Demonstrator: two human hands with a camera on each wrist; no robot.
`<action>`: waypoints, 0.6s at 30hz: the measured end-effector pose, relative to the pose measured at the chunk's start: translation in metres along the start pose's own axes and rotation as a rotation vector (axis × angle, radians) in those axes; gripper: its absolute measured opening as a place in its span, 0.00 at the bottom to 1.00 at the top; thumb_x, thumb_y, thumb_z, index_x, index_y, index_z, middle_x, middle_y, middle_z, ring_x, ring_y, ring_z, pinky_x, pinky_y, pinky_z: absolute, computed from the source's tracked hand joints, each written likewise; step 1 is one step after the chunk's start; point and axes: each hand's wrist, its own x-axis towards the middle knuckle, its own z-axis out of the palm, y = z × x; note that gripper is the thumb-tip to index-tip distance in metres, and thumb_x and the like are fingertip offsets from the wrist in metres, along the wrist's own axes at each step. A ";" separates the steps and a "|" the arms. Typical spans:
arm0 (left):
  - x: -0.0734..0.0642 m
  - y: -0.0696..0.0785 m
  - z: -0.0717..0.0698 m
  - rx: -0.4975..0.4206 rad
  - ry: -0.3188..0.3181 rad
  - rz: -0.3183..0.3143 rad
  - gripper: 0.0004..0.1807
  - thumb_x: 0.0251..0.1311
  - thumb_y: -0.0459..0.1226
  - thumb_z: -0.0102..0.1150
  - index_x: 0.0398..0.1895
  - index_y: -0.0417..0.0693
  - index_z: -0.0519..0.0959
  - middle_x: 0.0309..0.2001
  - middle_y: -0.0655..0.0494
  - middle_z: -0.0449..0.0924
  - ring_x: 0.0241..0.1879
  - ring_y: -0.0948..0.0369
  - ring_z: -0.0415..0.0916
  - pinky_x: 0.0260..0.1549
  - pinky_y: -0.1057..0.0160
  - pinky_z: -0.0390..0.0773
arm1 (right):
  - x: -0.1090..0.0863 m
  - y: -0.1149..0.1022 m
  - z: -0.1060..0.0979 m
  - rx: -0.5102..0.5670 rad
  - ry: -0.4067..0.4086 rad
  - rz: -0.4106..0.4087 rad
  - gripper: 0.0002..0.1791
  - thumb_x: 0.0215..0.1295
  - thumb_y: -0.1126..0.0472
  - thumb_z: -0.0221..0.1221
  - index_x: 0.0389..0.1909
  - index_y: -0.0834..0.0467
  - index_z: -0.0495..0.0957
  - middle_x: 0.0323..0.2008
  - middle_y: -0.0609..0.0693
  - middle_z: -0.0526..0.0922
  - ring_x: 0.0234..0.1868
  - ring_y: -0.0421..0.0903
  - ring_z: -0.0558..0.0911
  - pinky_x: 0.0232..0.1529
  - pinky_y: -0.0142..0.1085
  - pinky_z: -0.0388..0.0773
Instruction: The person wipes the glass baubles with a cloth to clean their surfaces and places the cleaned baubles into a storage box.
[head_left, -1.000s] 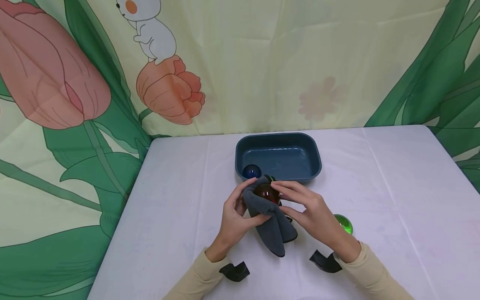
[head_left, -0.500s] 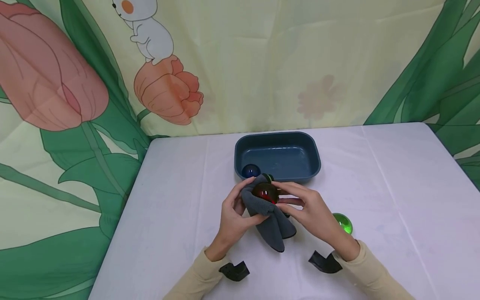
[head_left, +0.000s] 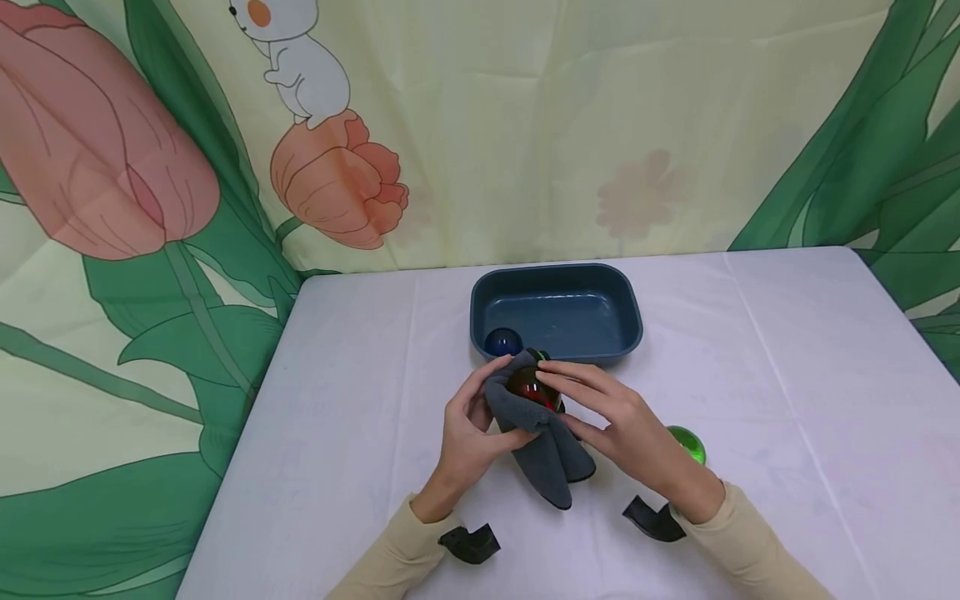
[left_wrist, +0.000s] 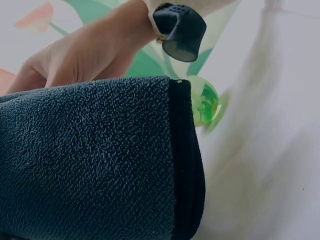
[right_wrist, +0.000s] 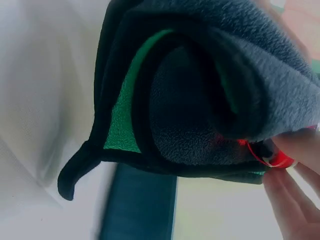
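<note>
A grey cloth (head_left: 551,454) with black edging and a green side is bunched in my left hand (head_left: 471,446), its thumb over the front fold. Nestled in the cloth is a dark red glass ball (head_left: 531,387). My right hand (head_left: 626,421) pinches the ball's right side with its fingertips, which also appear in the right wrist view beside the red ball (right_wrist: 282,159). In the left wrist view the cloth (left_wrist: 95,160) covers most of the lower left. A green glass ball (head_left: 688,444) lies on the table, partly hidden behind my right wrist.
Just beyond my hands stands a dark blue basin (head_left: 581,321). A dark blue ball (head_left: 503,342) sits in its near left corner. White cloth covers the table (head_left: 345,400), and a printed curtain (head_left: 510,133) hangs behind it.
My right fingers shift slightly over the red ball, first drawing back from its face, then coming over its upper right side. My left hand keeps its grip on the cloth.
</note>
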 end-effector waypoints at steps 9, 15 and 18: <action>-0.001 0.001 0.000 -0.005 -0.004 -0.018 0.40 0.55 0.35 0.73 0.70 0.37 0.65 0.65 0.34 0.69 0.63 0.57 0.74 0.64 0.59 0.72 | 0.000 0.001 0.002 -0.009 0.021 0.002 0.42 0.44 0.76 0.73 0.65 0.58 0.75 0.62 0.55 0.76 0.59 0.51 0.78 0.60 0.20 0.70; -0.002 0.002 -0.001 0.034 -0.002 -0.001 0.40 0.55 0.35 0.73 0.70 0.37 0.65 0.64 0.35 0.70 0.62 0.56 0.75 0.63 0.59 0.73 | 0.001 -0.002 0.005 0.114 0.034 0.107 0.41 0.45 0.80 0.71 0.65 0.61 0.73 0.60 0.56 0.77 0.53 0.50 0.83 0.50 0.30 0.82; -0.002 0.003 0.000 0.046 0.003 -0.008 0.41 0.55 0.36 0.73 0.70 0.39 0.65 0.64 0.37 0.70 0.62 0.55 0.75 0.63 0.58 0.72 | 0.002 -0.004 0.005 0.223 0.015 0.236 0.37 0.52 0.78 0.69 0.65 0.61 0.73 0.60 0.56 0.78 0.53 0.51 0.83 0.47 0.35 0.85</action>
